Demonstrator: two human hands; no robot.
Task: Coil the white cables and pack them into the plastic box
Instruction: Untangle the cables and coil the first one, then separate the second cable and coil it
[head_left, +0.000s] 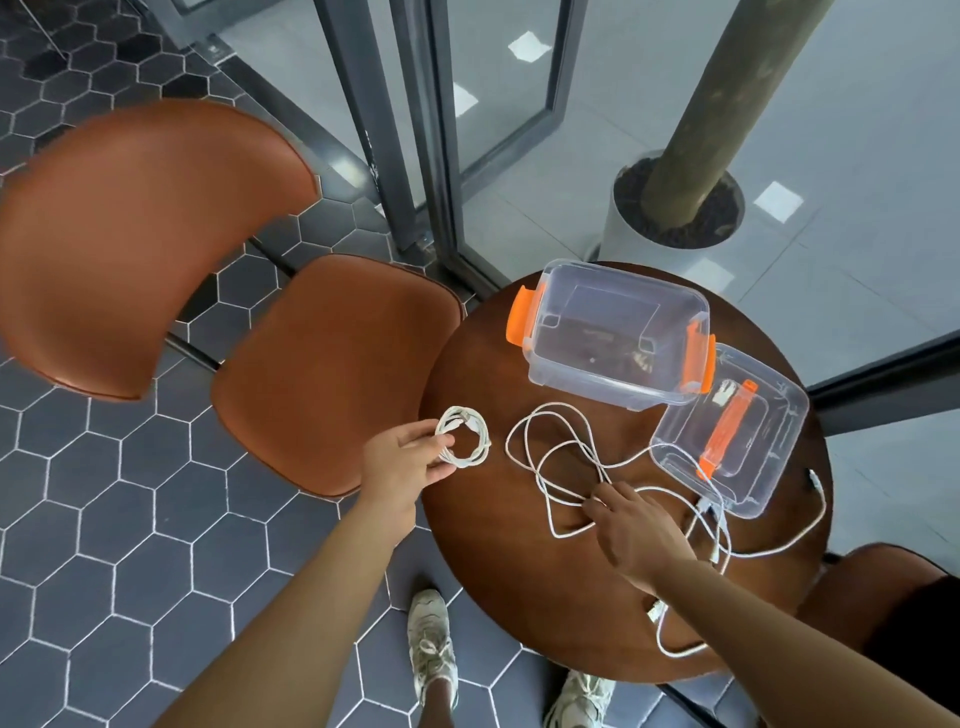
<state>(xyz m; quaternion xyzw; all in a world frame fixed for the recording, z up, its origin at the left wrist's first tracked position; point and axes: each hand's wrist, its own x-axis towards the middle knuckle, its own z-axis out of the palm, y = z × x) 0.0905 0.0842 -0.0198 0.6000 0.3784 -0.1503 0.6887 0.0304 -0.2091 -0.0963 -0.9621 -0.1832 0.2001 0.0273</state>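
A small coiled white cable (466, 437) hangs at the left edge of the round wooden table (498, 571), held in my left hand (402, 460). Loose white cable (550, 441) lies in loops across the middle of the table and trails off to the right. My right hand (631, 525) rests on these loops, fingertips pinching a strand. The clear plastic box (613, 332) with orange latches stands open at the far side of the table; no cable lies inside it. Its clear lid (732, 441) with an orange handle lies to the right of the box.
A brown leather chair (322, 374) stands left of the table, its seat close to the coil. A second brown seat (893, 592) shows at the lower right. A potted tree trunk (675, 208) and glass doors are behind the table. My shoes (431, 644) are on hexagon tiles.
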